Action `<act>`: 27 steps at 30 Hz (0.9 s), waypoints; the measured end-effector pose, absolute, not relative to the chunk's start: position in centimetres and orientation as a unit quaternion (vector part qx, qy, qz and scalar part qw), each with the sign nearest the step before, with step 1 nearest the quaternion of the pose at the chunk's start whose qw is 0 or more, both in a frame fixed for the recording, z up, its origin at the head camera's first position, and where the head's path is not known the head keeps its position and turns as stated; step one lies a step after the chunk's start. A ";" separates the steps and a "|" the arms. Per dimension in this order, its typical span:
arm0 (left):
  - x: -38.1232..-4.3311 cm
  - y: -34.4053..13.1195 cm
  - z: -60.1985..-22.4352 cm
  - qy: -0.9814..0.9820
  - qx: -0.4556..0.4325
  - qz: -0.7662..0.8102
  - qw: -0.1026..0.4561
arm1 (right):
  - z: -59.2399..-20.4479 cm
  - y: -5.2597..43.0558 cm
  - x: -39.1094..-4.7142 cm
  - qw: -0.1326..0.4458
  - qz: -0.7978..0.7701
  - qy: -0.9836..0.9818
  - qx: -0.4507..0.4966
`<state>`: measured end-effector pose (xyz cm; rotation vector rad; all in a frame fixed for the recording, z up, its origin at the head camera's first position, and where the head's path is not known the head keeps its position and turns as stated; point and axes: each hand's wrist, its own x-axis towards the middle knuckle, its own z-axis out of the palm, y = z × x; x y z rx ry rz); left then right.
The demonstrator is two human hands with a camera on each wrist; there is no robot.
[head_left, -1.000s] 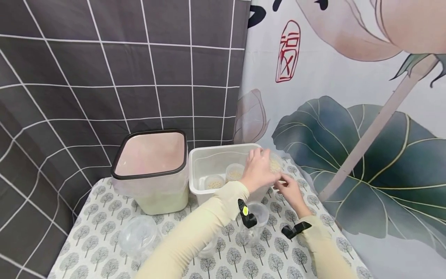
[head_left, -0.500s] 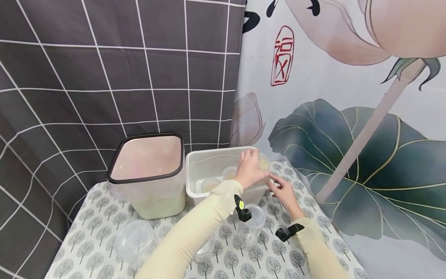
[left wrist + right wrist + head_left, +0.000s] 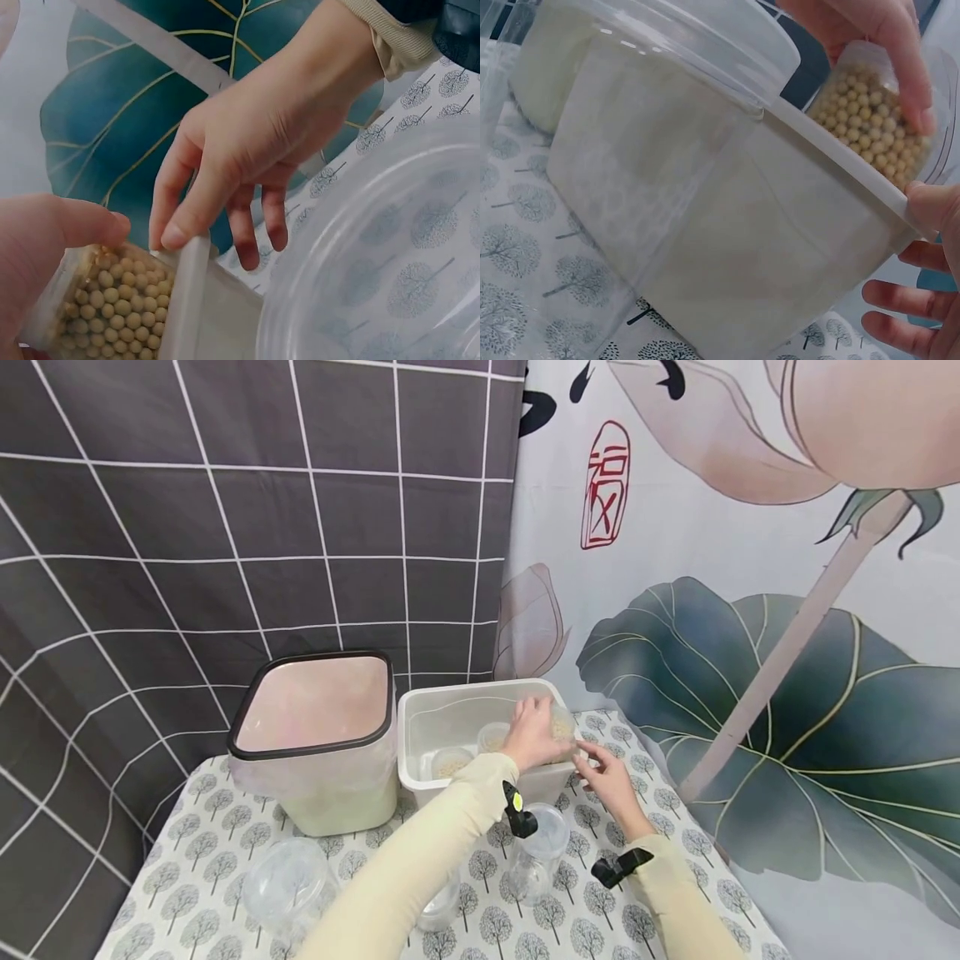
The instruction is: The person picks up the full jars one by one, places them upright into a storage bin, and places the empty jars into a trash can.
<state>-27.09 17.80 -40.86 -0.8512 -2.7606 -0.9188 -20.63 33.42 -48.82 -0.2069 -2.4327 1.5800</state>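
Note:
My left hand [image 3: 534, 733] grips a clear plastic jar of soybeans [image 3: 120, 300] inside the right end of a white plastic bin [image 3: 450, 697]. The jar leans toward that end wall in the right wrist view, its pale round beans showing through the side. My right hand [image 3: 611, 785] pinches the bin's rim at the near right corner between thumb and forefinger, its other fingers loose outside the wall. Two more clear tubs stand in the bin: one with beans [image 3: 450, 766] at the left, and a second tub [image 3: 492, 737] partly behind the left hand.
Left of the bin stands a waste bin [image 3: 322, 793] with a black rim and pink inside. On the tree-print cloth are a clear lidded jar [image 3: 536, 860], a clear container [image 3: 438, 906] partly under the left sleeve, and a clear round container [image 3: 288, 889] at the front left.
My left hand and the soybean jar have come down a little into the white bin's right end. The right hand stays at the rim. The head view has shifted slightly.

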 end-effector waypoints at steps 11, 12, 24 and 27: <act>-27.3 18.2 -41.2 -0.906 -0.302 -0.296 0.033 | -48.4 33.2 -20.4 0.125 0.536 -0.831 -0.076; -27.3 18.2 -41.2 -0.904 -0.303 -0.301 0.032 | -48.4 33.2 -20.4 0.125 0.537 -0.831 -0.077; -27.6 17.8 -42.5 -0.904 -0.305 -0.297 -0.026 | -48.5 33.0 -20.1 0.120 0.548 -0.824 -0.074; -27.8 17.7 -42.9 -0.915 -0.304 -0.264 -0.029 | -48.5 33.0 -20.1 0.121 0.547 -0.825 -0.078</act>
